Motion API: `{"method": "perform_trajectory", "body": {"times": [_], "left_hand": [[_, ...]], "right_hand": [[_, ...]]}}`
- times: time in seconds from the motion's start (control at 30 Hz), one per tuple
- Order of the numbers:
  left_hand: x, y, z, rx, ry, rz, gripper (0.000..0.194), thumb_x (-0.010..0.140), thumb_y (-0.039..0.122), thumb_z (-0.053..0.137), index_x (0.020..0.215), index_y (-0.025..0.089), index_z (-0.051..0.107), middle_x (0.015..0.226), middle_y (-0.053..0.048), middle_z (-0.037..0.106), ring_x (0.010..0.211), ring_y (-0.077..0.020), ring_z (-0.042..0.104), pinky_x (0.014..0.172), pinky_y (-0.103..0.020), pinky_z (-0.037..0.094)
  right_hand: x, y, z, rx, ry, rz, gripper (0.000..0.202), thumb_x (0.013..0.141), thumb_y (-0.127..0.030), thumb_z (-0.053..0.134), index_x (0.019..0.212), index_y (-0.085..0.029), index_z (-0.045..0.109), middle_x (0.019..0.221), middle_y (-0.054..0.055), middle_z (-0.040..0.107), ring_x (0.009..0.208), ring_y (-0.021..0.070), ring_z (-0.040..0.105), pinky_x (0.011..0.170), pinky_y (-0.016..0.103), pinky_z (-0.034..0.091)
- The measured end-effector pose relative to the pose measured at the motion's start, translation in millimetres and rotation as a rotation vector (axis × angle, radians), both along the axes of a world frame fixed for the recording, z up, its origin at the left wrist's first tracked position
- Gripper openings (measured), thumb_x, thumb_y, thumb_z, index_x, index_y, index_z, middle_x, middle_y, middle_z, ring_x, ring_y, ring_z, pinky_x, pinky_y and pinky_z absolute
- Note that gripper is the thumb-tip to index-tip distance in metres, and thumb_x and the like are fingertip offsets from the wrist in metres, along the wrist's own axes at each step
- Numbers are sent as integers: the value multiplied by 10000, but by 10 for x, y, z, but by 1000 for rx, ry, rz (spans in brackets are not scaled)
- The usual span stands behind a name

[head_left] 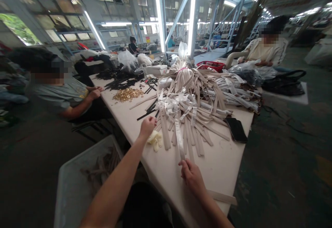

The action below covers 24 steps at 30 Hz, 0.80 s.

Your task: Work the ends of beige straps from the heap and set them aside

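Observation:
My right hand (191, 175) pinches the near end of a beige strap in a shiny clear plastic sleeve (178, 134), which runs back into a heap of beige straps (199, 131). Over the table's left edge, my left hand (148, 126) is raised with its fingers curled together; whatever is in them, if anything, is too small to make out. Just beside it lies a crumpled pale yellow glove-like piece (155, 140). Scraps of clear film (172, 103) cover part of the heap. Another beige strap (223, 197) rests near my right forearm.
Gold buckles (127, 94) and black straps (116, 77) lie at the far left, near a seated co-worker (64, 93). A dark phone (236, 130) sits by the right edge. Below left stands a translucent bin (61, 179). Another co-worker (269, 49) sits at back right.

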<state>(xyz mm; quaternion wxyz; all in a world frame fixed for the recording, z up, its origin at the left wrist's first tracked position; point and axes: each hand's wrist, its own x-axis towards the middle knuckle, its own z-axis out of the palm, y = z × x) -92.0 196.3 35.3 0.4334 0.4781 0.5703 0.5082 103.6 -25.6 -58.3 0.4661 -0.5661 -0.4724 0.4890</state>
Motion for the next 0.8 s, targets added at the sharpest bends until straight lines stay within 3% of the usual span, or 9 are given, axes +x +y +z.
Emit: {"method": "perform_trajectory", "body": {"times": [0.07, 0.13, 0.23, 0.3, 0.4, 0.5, 0.7, 0.8], "left_hand": [[246, -595, -427, -163, 2, -134, 300, 809, 450, 675, 735, 164, 619, 662, -62, 651, 504, -161, 591, 499, -262, 445], [496, -1138, -759, -338, -164, -262, 419, 803, 576, 641, 790, 157, 646, 676, -79, 668, 500, -183, 617, 478, -276, 462], [787, -1623, -958, -441, -444, -400, 488, 794, 629, 631, 827, 143, 666, 747, -121, 703, 591, -217, 660, 525, -301, 500], [881, -1682, -923, -386, -561, -367, 456, 772, 597, 677, 802, 143, 655, 817, -142, 723, 679, -236, 685, 603, -320, 528], [883, -1544, -786, -259, -643, -228, 448, 765, 590, 690, 775, 148, 617, 905, -161, 735, 777, -257, 703, 730, -369, 545], [851, -1410, -720, -205, -642, -203, 468, 774, 616, 668, 773, 156, 583, 899, -161, 738, 769, -257, 707, 756, -392, 540], [946, -1443, -899, -296, -566, -287, 471, 743, 609, 702, 750, 158, 570, 767, -108, 714, 602, -195, 663, 571, -301, 516], [955, -1429, -930, -346, -500, -344, 496, 762, 635, 672, 795, 145, 606, 659, -57, 674, 400, -125, 526, 400, -243, 394]], "right_hand": [[-2, 58, 2, -16, 26, 26, 525, 950, -645, 388, 885, -188, 638, 546, -20, 533, 435, 138, 470, 429, 242, 349], [-14, 118, 15, 10, 25, 38, 514, 955, -631, 392, 861, -189, 638, 564, -10, 551, 457, 143, 491, 446, 247, 373], [-50, 189, 38, 81, -6, 54, 506, 963, -602, 396, 806, -188, 641, 630, 31, 610, 583, 181, 586, 528, 265, 442], [-76, 197, 48, 86, -33, 58, 487, 953, -592, 427, 801, -186, 648, 664, 51, 642, 628, 201, 622, 541, 273, 461], [-107, 143, 48, 28, -62, 107, 438, 933, -568, 486, 807, -183, 653, 678, 54, 677, 551, 189, 629, 505, 274, 466], [-133, 80, 24, -36, -36, 136, 466, 951, -574, 435, 836, -176, 649, 677, 54, 697, 449, 166, 606, 451, 271, 461], [-141, 246, -34, 32, -74, 8, 529, 957, -591, 402, 677, -186, 596, 571, 47, 643, 445, 166, 593, 440, 259, 441], [-92, 395, -31, 74, -77, -34, 517, 950, -591, 407, 769, -173, 652, 654, 67, 686, 516, 181, 627, 478, 263, 466]]}}
